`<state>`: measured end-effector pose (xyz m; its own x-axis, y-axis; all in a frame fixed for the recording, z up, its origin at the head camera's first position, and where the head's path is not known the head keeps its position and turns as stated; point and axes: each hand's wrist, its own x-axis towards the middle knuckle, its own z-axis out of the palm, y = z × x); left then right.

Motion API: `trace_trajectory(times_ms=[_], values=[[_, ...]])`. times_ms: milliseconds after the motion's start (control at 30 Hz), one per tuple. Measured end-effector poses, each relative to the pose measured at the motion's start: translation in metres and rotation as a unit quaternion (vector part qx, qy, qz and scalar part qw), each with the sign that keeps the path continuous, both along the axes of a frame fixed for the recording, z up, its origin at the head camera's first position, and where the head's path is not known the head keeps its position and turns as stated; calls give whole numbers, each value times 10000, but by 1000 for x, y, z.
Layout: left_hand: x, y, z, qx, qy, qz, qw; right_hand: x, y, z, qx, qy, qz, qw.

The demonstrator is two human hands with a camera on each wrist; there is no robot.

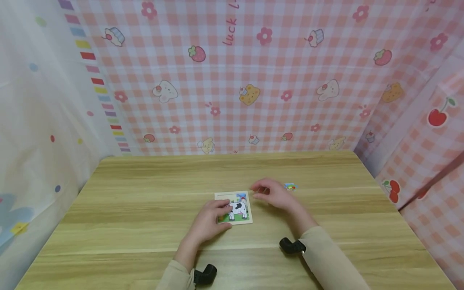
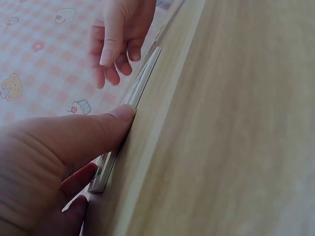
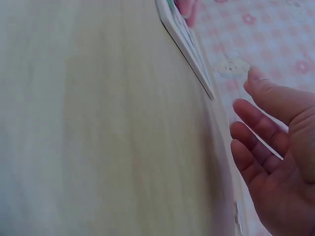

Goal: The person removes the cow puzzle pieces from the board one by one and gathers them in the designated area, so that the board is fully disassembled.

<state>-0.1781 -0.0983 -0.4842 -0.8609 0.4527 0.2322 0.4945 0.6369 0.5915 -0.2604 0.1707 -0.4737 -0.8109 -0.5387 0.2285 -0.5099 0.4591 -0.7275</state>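
Note:
A small square wooden jigsaw puzzle (image 1: 239, 213) with a black-and-white cow picture lies on the table. My left hand (image 1: 210, 219) holds it at its left side, the thumb along the near edge and fingers over the picture, hiding part of it. In the left wrist view, the thumb of my left hand (image 2: 64, 142) presses the edge of the puzzle's thin board (image 2: 142, 78). Just off the puzzle's right far corner is my right hand (image 1: 273, 193), fingers loosely bent, thumb apart, holding nothing. Beyond its knuckles lies a small colourful puzzle piece (image 1: 290, 187).
The wood-grain table (image 1: 145, 241) reaches back to a pink checked cloth (image 1: 232, 121). A pale curtain (image 1: 47, 121) hangs at the left and another checked cloth (image 1: 427, 161) at the right. Black wrist mounts (image 1: 205, 275) sit at both sleeves.

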Motion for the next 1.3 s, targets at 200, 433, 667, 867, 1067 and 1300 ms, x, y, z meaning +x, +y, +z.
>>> trace_trajectory(times_ms=[200,433,667,867,1067,1300], values=[[-1,1,0,113,-13,-21,9999,1,-15,-1,16,-58,345,9994],[-2,0,-1,200,44,-70,9998,-2,-26,-3,384,-98,567,9976],[-4,-1,-4,221,53,-75,9997,-7,-31,0,500,169,903,9945],[-5,-2,-5,254,-15,-60,9997,-13,-34,-2,694,261,998,9922],[-5,-3,-5,258,-17,-73,9996,-18,-37,-1,882,287,1132,9892],[-7,-2,-7,168,190,-114,9996,-22,-38,5,1190,130,1374,9833]])
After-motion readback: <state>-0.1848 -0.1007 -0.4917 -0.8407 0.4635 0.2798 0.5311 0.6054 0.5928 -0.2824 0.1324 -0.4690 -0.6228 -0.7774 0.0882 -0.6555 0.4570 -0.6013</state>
